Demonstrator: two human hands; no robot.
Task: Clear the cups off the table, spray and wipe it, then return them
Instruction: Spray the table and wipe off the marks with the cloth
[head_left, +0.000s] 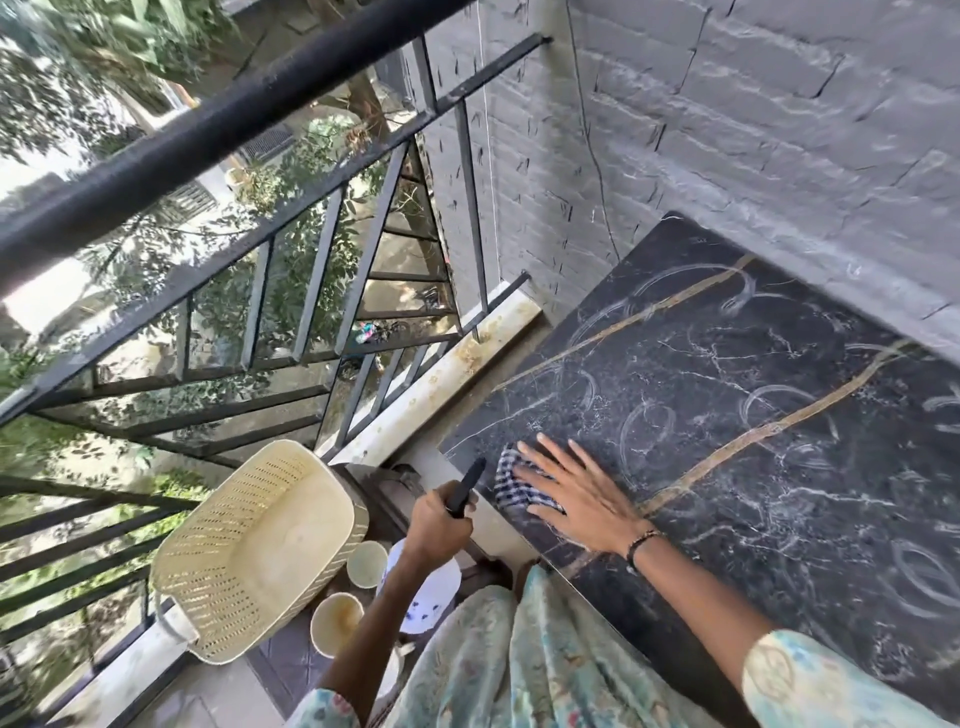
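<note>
The black marble table (737, 395) carries pale ring marks and gold veins, and no cups stand on it. My right hand (576, 493) lies flat, fingers spread, pressing a blue-and-white checked cloth (505, 480) onto the table's near left corner. My left hand (435, 526) is beside that corner, just off the table, closed around a slim black object (468, 484) whose lower part is hidden. Below, left of the table, stand two cream cups (367, 563) (336, 622) and a white dish with blue marks (434, 597), partly behind my left arm.
A cream perforated basket (260, 551) sits tilted next to the cups. A black metal railing (218, 130) runs along the left over a pale ledge (447, 374). A grey brick wall (727, 130) borders the table's far side.
</note>
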